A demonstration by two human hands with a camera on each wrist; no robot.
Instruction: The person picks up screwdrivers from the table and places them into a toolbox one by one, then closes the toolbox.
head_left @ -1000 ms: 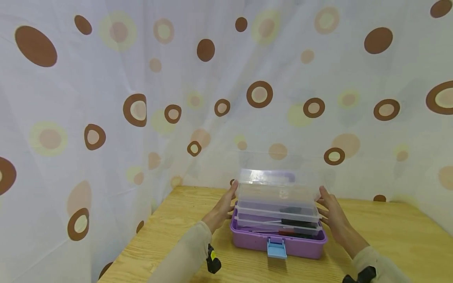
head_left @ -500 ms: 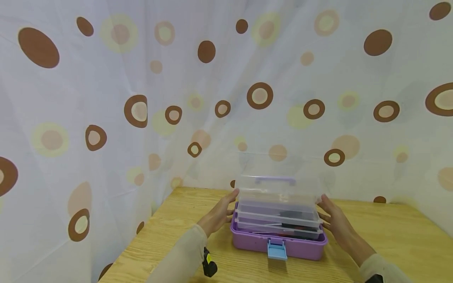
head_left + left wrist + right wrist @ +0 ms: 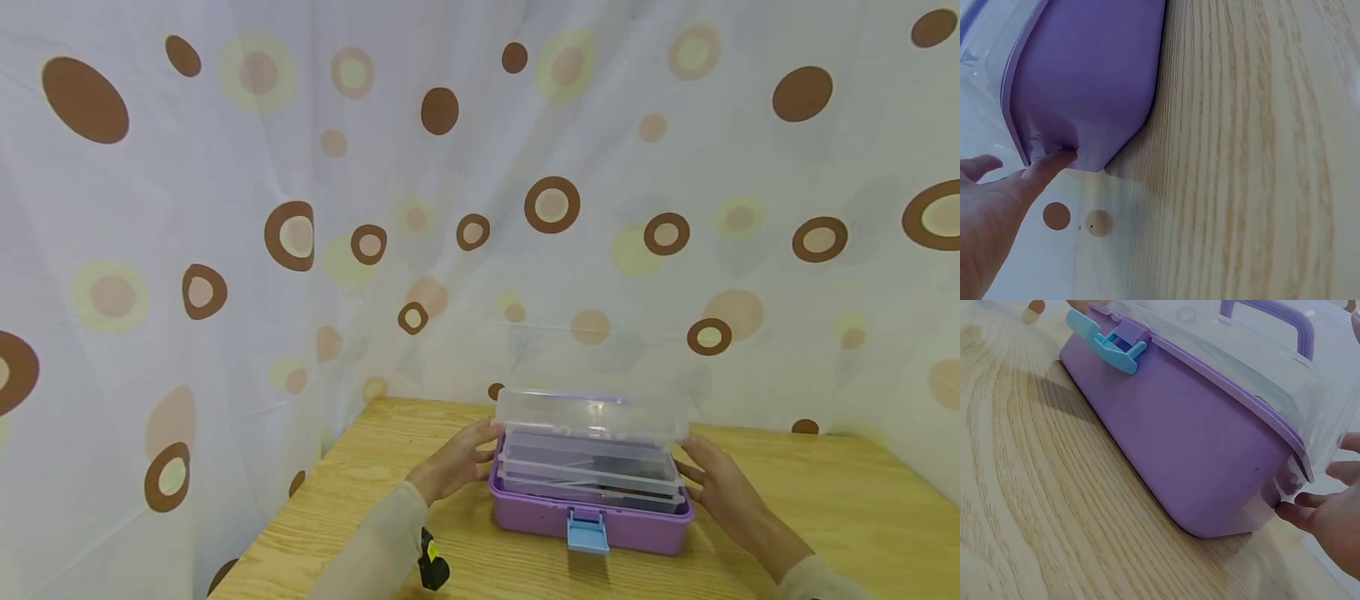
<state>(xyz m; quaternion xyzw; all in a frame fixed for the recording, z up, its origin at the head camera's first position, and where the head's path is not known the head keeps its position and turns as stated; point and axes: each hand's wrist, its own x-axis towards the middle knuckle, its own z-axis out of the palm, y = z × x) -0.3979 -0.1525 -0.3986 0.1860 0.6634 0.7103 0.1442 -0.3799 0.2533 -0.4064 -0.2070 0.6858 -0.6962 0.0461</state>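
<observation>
Purple toolbox [image 3: 590, 518] sits on the wooden desk [image 3: 825, 517], its clear lid [image 3: 590, 414] half lowered. My left hand [image 3: 453, 461] and right hand [image 3: 722, 486] flank it, fingers relaxed, fingertips touching its ends.

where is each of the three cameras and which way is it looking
Head: worn on the head, looking forward and down at the purple box on the wooden table before a spotted curtain; both forearms, left hand and right hand show.
Left wrist: low beside the box's end wall, facing it; left fingers show.
Right wrist: low at the table, facing the box's front and blue latch; right fingertips show.
All three share the box and table.
</observation>
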